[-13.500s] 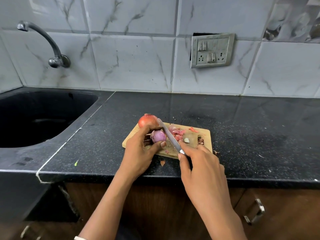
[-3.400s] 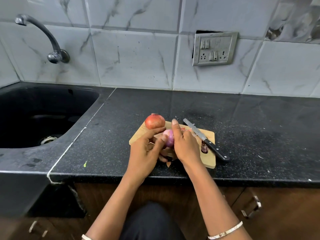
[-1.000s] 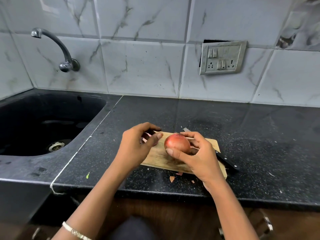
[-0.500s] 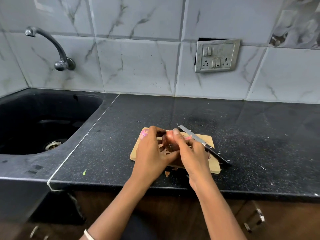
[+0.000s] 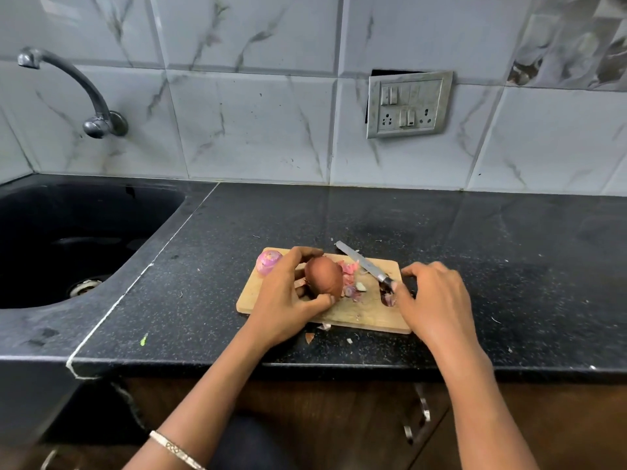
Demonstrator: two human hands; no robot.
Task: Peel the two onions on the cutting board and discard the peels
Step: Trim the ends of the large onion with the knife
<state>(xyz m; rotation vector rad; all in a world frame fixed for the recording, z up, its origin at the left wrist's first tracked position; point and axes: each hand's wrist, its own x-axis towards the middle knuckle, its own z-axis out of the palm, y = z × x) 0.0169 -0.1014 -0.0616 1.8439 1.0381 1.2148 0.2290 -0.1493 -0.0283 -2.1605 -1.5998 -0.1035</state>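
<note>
The left hand [image 5: 288, 296] has its grip clamped on the unpeeled onion [image 5: 323, 277], fingers curled over the far side and thumb under the near end, holding the brown bulb just above the middle of the cutting board [image 5: 369, 317]. The peeled onion [image 5: 268, 262], pale purple, sits on the board's far left corner, just beside the left hand's fingers. A small heap of peels [image 5: 351, 283], pink and purple, lies on the board right of the held onion, and a few scraps [image 5: 309, 337] lie on the black tabletop [image 5: 509, 266] off the board's near edge. The knife [image 5: 361, 262] lies slantwise across the board's far right part, blade pointing far and left. The right hand [image 5: 437, 300] arches over its handle, forefinger and thumb on either side of the handle's front end; whether this grip has closed on it I cannot tell. To the left the dark sink [image 5: 68, 232] is set into the tabletop, with the tap [image 5: 68, 79] on the tiled wall above it.
</note>
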